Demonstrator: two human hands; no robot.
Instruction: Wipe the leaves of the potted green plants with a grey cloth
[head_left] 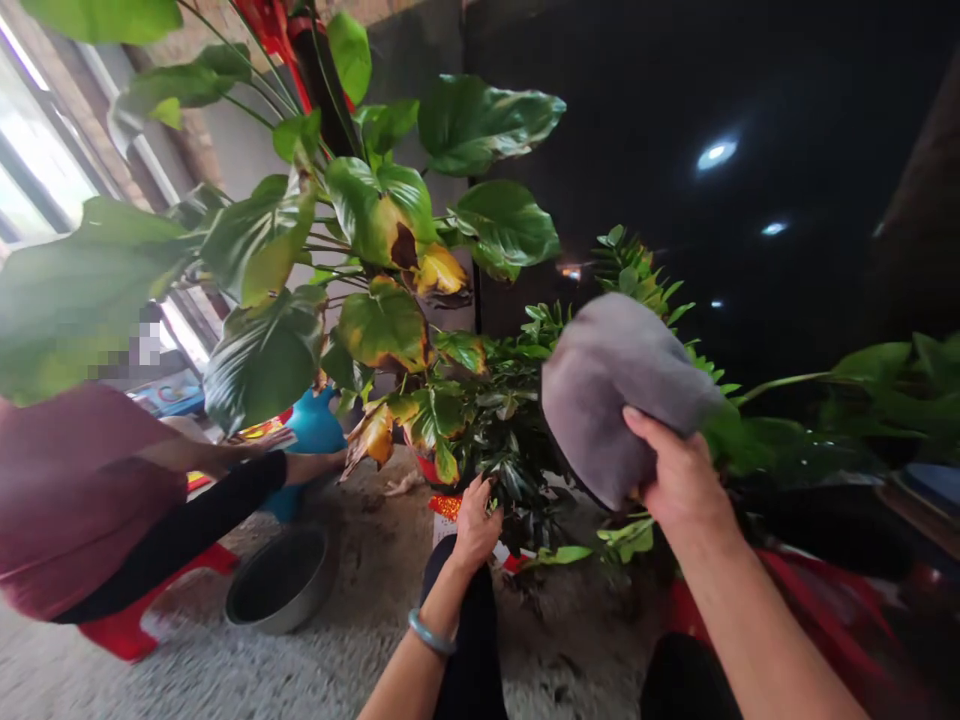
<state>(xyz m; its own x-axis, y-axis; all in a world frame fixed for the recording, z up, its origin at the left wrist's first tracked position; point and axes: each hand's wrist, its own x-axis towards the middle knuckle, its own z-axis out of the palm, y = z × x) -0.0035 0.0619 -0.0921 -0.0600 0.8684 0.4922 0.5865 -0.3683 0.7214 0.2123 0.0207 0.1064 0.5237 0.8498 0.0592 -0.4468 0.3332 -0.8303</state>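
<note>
A folded grey cloth [611, 390] is gripped in my right hand [686, 475], with the thumb pressed over its near side. It is held up in front of the dark panel, beside the small-leaved green plant [517, 440]. Lower down, my left hand [478, 520] reaches to the dark leaves at the base of that plant. Its fingers curl in among the leaves, and what they pinch, if anything, is too small to make out. A bangle [431, 633] circles my left wrist. Above stands a large-leaved plant [382, 320] with yellowed, brown-edged leaves.
On the left a person [97, 490] sits on a red stool [124, 625]. A grey basin [277, 585] stands on the rough floor near a blue object [315, 420]. A glossy dark panel [675, 90] rises behind the plants. More foliage [885, 385] spreads at right.
</note>
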